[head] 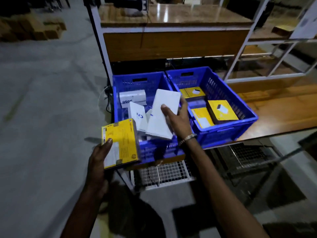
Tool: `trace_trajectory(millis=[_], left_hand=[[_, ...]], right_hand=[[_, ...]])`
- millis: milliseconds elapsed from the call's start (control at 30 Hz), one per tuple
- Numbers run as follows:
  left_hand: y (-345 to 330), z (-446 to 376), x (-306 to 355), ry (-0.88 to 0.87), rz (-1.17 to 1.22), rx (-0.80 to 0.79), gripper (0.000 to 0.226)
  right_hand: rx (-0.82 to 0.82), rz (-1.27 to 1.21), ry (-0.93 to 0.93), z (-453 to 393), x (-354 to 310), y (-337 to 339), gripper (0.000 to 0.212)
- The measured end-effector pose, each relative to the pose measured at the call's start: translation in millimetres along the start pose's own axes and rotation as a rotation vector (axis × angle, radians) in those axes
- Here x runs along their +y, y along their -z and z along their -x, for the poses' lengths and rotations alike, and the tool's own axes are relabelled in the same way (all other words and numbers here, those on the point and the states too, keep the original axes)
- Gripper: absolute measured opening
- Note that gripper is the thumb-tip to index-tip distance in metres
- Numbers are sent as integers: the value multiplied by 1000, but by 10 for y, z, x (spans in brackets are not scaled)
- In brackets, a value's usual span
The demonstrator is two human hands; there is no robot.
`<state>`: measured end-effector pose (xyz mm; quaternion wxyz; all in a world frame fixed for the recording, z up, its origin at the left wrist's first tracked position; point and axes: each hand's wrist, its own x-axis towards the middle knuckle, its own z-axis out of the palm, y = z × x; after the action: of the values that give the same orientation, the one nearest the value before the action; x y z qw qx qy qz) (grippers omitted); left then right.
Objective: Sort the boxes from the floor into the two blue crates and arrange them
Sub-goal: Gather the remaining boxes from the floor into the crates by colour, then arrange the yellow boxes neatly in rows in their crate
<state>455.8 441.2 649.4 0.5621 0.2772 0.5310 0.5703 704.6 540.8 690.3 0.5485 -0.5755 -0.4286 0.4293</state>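
Crates: two blue, touching; left crate (137, 83) held three white boxes, right crate (223, 86) three yellow. My right hand (178, 119) gripped a white box (163, 115) over the left crate; left hand (99, 160) clasped a yellow box (121, 143) at its near rim.

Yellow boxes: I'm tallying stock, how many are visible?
4. One yellow cardboard box at the back of the right blue plastic crate, two nearer its front, one gripped by the left hand. More may be hidden underneath.
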Motion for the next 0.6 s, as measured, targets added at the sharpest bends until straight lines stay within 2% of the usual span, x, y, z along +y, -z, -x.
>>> trace_trajectory(millis=[67, 133, 200, 333, 367, 500, 567, 600], left_hand=[[-55, -207, 80, 29, 7, -17, 45], [-162, -389, 137, 25, -5, -38, 44], [-317, -529, 171, 12, -19, -44, 41], [-763, -708, 166, 28, -44, -96, 38], [-913, -744, 140, 33, -59, -118, 40], [-1632, -830, -25, 86, -113, -254, 29], [-2030, -849, -131, 134, -122, -318, 33], [-2247, -856, -182, 139, -139, -348, 35]], right_hand=[[-81, 144, -36, -250, 139, -210, 87], [-147, 399, -33, -382, 293, -246, 75], [-83, 489, -13, -432, 426, -121, 63], [89, 259, 4, -427, 408, 300, 24], [83, 182, -4, -407, 344, 412, 20], [-108, -165, -170, -322, 59, 878, 34], [-140, -143, -152, -371, 75, 1099, 34], [-105, -107, -122, -429, 103, 1224, 36]])
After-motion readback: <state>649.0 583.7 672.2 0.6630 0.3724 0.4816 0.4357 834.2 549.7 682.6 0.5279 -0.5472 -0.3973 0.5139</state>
